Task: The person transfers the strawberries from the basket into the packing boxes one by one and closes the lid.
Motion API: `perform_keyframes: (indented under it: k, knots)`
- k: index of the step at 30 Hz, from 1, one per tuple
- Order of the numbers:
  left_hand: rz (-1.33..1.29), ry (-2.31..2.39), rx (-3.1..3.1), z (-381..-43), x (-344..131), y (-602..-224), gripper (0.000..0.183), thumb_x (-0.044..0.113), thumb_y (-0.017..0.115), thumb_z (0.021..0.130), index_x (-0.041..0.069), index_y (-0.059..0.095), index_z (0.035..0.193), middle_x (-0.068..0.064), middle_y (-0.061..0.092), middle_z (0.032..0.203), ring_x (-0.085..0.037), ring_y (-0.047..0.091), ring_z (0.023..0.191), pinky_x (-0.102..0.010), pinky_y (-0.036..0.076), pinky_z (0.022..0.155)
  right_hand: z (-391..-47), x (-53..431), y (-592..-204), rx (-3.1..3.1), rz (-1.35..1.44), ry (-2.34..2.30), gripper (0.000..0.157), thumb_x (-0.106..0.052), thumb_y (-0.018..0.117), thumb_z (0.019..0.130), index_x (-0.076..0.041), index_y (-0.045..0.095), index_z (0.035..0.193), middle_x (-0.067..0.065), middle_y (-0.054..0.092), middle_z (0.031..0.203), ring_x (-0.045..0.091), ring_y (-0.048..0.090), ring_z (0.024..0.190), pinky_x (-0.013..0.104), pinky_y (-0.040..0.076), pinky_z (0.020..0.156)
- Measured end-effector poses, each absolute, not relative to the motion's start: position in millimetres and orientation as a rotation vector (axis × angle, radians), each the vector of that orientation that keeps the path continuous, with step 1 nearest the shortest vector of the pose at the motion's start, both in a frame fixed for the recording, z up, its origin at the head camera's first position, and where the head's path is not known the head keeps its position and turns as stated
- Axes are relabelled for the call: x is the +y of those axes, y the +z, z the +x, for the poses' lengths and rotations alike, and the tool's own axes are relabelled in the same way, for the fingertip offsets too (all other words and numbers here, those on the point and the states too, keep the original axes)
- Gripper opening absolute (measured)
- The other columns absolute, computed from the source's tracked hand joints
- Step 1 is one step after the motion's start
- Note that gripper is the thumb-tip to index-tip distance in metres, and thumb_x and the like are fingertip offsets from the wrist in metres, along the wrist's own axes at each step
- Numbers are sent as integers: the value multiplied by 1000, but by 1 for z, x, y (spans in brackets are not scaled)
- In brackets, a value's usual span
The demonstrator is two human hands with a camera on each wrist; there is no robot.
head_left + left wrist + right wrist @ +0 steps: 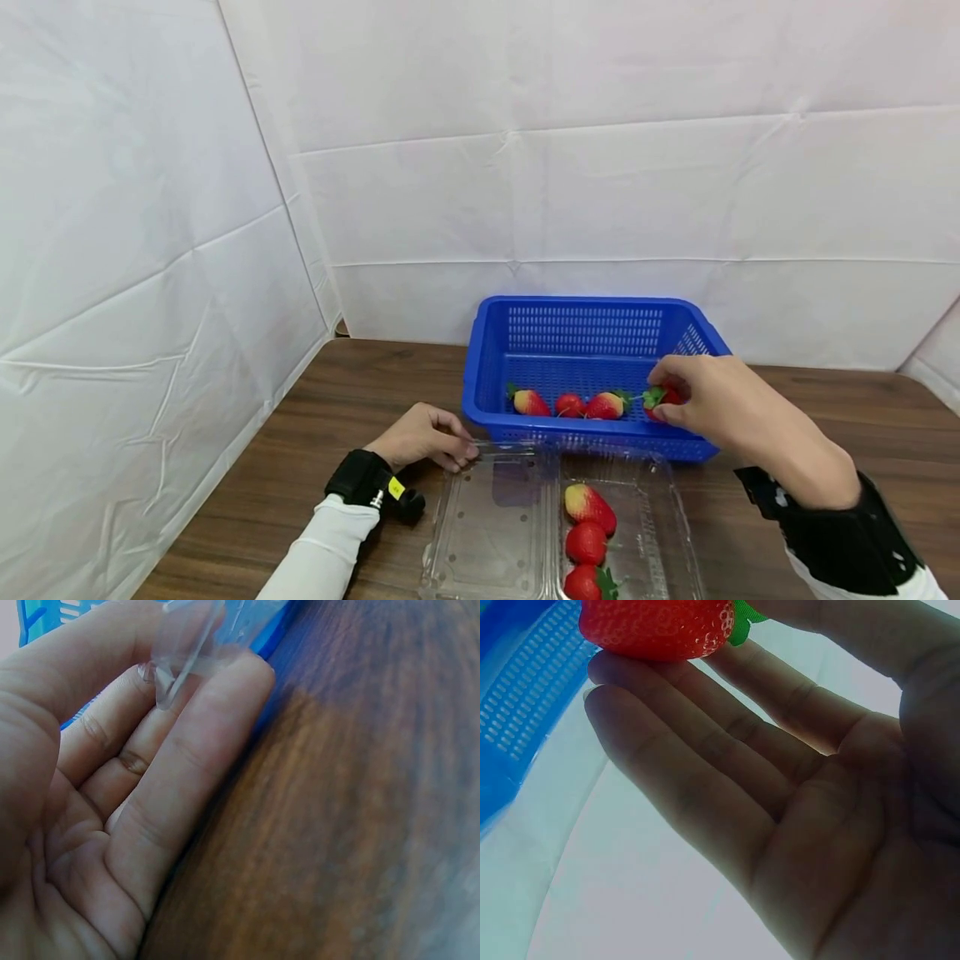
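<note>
My right hand (720, 400) pinches a red strawberry (660, 628) with green leaves between thumb and fingers, over the right end of the blue basket (480, 392). Several other strawberries lie along the basket's near side, among them a pale-topped strawberry (531, 403) at the left. In front of the basket, a clear plastic clamshell box (645, 533) lies spread out, its lid (495, 533) to the left. Three strawberries stand in a column in its right half, the middle strawberry (586, 543) all red. My left hand (427, 437) pinches the lid's far left corner, the clear edge (176, 667) showing between thumb and fingers.
Everything stands on a dark brown wooden table (360, 392). White cloth (615, 192) hangs behind it and along the left side. The basket's near wall stands close against the far edge of the plastic box.
</note>
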State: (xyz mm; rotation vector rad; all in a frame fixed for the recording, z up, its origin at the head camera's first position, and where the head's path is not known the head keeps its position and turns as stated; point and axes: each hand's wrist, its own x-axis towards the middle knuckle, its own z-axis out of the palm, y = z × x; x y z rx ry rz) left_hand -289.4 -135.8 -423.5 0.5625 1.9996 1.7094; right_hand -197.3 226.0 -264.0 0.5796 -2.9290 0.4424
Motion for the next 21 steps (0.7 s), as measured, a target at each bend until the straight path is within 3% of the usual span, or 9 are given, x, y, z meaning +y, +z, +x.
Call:
perform_keyframes:
  k: [15,21]
  knots:
    - [548,1707,2005,-290,-136,-423,18,6,75,78,-6,71,90,-14,74,86,-22,69,74,-30,62,64,-180,209,-260,-2884,663,394,24,-16,79,79,-12,69,100,-1,67,87,14,58,77,39,57,66]
    - [556,1708,1996,-289,-136,-423,18,6,75,78,-6,71,90,-14,74,86,-23,69,74,-31,62,64,-174,210,-266,-2882,681,373,23,-16,80,77,-15,69,97,-6,63,80,11,54,70,32,52,58]
